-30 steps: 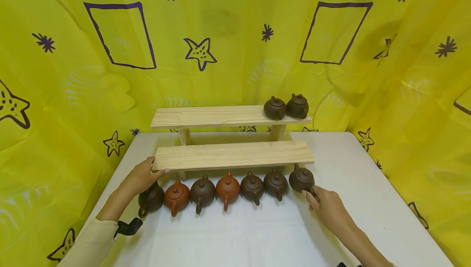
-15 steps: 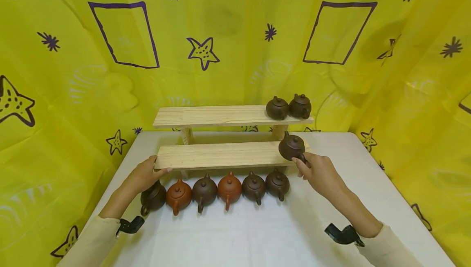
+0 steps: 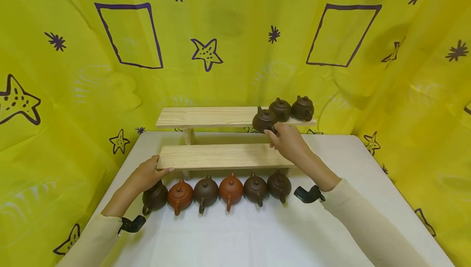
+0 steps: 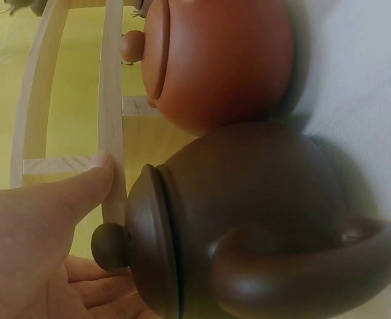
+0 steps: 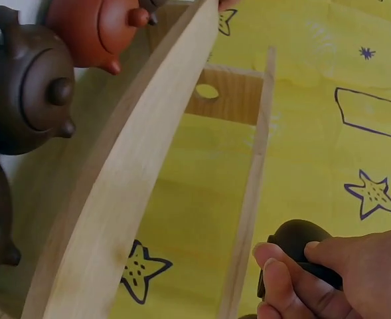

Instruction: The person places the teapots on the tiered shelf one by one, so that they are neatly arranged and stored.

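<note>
My right hand (image 3: 291,141) pinches the handle of a dark brown teapot (image 3: 263,120), which is at the front edge of the upper board (image 3: 209,116); whether it touches the board I cannot tell. Two dark teapots, one rounder (image 3: 280,110) and one taller (image 3: 303,108), stand on that board's right end. With thumb and fingers my left hand (image 3: 144,174) grips the left end of the wooden shelf's lower board (image 3: 220,155). Close by that hand sits a dark teapot (image 4: 248,193), beside an orange-red teapot (image 4: 228,60).
A row of several brown and orange-red teapots (image 3: 231,188) lines the white table (image 3: 228,238) before the shelf, handles toward me. Yellow cloth (image 3: 235,21) with drawn stars surrounds the table at the back and sides.
My right hand has lifted the dark teapot from the row's right end and carried it up and leftward to the upper board. The left hand keeps its grip on the shelf.
</note>
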Tool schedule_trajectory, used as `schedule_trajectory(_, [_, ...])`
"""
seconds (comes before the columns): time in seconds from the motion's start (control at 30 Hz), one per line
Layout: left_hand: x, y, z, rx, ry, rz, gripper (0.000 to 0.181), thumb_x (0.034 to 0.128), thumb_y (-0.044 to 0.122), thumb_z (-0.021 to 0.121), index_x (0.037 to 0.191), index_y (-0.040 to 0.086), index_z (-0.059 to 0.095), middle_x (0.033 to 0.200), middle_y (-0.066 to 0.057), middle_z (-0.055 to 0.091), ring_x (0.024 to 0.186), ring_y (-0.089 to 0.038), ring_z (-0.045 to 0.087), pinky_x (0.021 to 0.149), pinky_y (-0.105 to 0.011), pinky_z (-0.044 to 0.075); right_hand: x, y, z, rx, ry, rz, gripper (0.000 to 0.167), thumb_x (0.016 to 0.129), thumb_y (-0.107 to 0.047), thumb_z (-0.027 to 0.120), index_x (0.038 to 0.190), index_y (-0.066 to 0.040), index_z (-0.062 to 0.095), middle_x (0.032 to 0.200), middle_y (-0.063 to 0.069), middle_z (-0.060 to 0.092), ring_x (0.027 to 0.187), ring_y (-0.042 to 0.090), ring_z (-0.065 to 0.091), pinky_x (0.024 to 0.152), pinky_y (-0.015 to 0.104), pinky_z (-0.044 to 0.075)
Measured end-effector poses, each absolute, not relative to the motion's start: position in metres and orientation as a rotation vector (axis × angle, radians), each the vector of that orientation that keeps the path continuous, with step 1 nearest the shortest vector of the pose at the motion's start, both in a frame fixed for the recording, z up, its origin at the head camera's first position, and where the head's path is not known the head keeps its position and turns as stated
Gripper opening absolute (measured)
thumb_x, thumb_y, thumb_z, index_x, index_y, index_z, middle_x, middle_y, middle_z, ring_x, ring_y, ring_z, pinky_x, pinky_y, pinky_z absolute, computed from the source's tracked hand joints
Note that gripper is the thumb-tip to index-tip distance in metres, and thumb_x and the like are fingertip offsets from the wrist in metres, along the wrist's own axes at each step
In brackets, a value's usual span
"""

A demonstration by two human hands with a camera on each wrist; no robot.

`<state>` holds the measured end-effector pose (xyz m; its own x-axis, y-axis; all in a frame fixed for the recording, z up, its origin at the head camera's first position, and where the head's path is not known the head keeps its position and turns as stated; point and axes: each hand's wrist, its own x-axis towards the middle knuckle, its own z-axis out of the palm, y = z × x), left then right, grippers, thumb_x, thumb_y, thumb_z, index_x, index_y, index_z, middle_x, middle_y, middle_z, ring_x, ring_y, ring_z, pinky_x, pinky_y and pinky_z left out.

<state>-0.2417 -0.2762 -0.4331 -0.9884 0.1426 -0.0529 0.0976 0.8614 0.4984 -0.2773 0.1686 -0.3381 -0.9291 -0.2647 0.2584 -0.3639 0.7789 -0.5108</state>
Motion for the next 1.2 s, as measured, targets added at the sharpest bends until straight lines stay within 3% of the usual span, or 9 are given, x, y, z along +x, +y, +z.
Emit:
schedule_trajectory(0.27, [-0.240,-0.276,-0.433,0.188,2.937,0.799,0.083,0.1037,0.041,0.068,0.146,-0.023,0.036,0.142,-0.046,0.050,0.129,-0.059,0.055,0.103,-0.066,0.048,-0.309,0.149,-0.338,0.510,-2.738,0.829,0.041,0.110,-0.020,0.057,0.072,-0.005,0.055,0.062,0.008,0.063,0.053,0.020,0.056,0.056,0.032,0.042])
schedule_trajectory(0.63, [-0.240,-0.276,-0.433,0.184,2.937,0.794,0.082,0.1035,0.041,0.068,0.145,-0.023,0.036,0.142,-0.046,0.050,0.129,-0.059,0.054,0.102,-0.067,0.048,-0.327,0.140,-0.336,0.416,-2.802,0.814,0.036,0.112,-0.022,0.056,0.089,0.004,0.066,0.071,0.014,0.073,0.057,0.026,0.065,0.056,0.033,0.049])
schedule_trajectory(0.97, [-0.242,-0.276,-0.434,0.197,2.941,0.800,0.082,0.1035,0.041,0.068,0.145,-0.023,0.037,0.142,-0.046,0.050,0.129,-0.060,0.054,0.104,-0.067,0.047,-0.334,0.136,-0.333,0.355,-2.838,0.870,0.037,0.111,-0.026,0.056,0.092,0.003,0.068,0.070,0.013,0.073,0.050,0.020,0.058,0.050,0.029,0.042])
schedule_trajectory(1.2, [-0.242,-0.275,-0.433,0.190,2.945,0.783,0.082,0.1037,0.040,0.068,0.146,-0.023,0.036,0.142,-0.047,0.049,0.130,-0.060,0.053,0.104,-0.068,0.046,-0.333,0.140,-0.340,0.333,-2.767,0.778,0.051,0.108,-0.034,0.062,0.065,-0.008,0.051,0.054,0.001,0.040,0.045,0.015,0.040,0.047,0.028,0.033])
